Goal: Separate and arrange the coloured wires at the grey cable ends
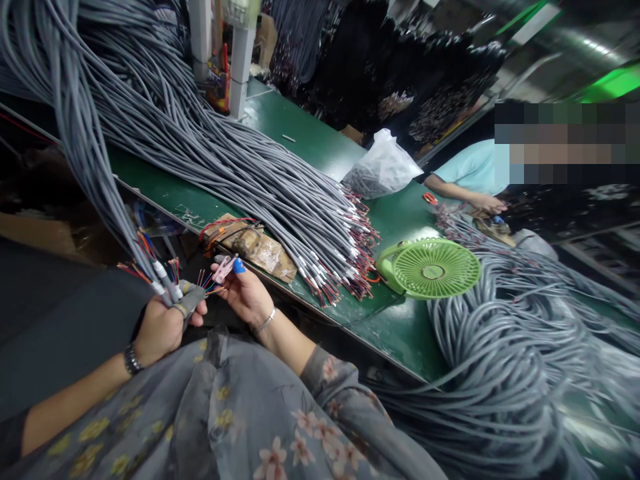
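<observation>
My left hand (163,328) is closed around the ends of several grey cables (117,210) in front of my body. White sleeves and thin multicoloured wires (146,248) fan out from these ends. What looks like a grey wrap (190,299) covers a finger of that hand. Close by on the right, my right hand (247,297) pinches a small pink tool (223,269) beside the bared wires of one cable. A blue cover (239,266) sits on its thumb or a fingertip; I cannot tell which.
A large bundle of grey cables (240,173) lies across the green table (280,110). A taped block (265,250) rests at the near edge. To the right are a green fan (433,269), a plastic bag (385,167), coiled cables (510,373) and a co-worker's hand (487,202).
</observation>
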{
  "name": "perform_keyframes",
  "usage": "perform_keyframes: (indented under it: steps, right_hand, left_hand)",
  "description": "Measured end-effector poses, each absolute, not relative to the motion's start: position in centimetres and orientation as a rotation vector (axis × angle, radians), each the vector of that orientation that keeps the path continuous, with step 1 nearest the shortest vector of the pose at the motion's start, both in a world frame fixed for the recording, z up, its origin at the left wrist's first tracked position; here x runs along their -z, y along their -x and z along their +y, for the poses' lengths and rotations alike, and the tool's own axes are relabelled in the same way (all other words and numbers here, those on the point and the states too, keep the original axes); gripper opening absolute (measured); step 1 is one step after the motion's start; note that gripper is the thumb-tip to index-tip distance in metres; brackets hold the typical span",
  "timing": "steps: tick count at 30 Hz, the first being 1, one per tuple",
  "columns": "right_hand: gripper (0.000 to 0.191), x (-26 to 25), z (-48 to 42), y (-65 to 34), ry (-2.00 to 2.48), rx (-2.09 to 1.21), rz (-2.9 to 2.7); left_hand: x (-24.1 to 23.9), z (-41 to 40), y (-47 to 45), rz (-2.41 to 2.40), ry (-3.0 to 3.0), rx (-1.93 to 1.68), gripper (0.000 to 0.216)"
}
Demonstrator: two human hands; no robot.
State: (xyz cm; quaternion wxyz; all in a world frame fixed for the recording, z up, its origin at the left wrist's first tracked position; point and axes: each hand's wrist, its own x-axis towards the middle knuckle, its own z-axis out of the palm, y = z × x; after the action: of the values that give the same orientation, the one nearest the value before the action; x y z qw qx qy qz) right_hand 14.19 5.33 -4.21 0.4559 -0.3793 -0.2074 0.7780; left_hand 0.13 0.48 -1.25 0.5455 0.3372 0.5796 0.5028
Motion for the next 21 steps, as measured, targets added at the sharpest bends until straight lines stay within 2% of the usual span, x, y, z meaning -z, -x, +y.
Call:
perform_keyframes:
  steps: [6,10,16,21]
  right_hand:
    - [0.058,4.3,5.2,-15.1,1.001,-2.124,-0.595]
    - [0.056,4.6,5.1,-15.9,1.039,-2.254,-0.836]
    - [0.048,4.2,4.8,-15.6,1.088,-2.083,-1.083]
    - [0.05,4.3,4.5,-14.8,1.078,-1.937,-1.213]
  left_hand:
    - [1.4,-0.2,0.7,1.389,-0.811,-1.189,0.03]
    - [2.0,-0.8,1.7,1.394,-0.984,-1.122,0.033]
    - [2.0,-0.9,2.1,1.383,-1.092,-1.003,0.033]
    - [1.3,-0.3,2.1,1.314,-1.083,-0.799,0.023]
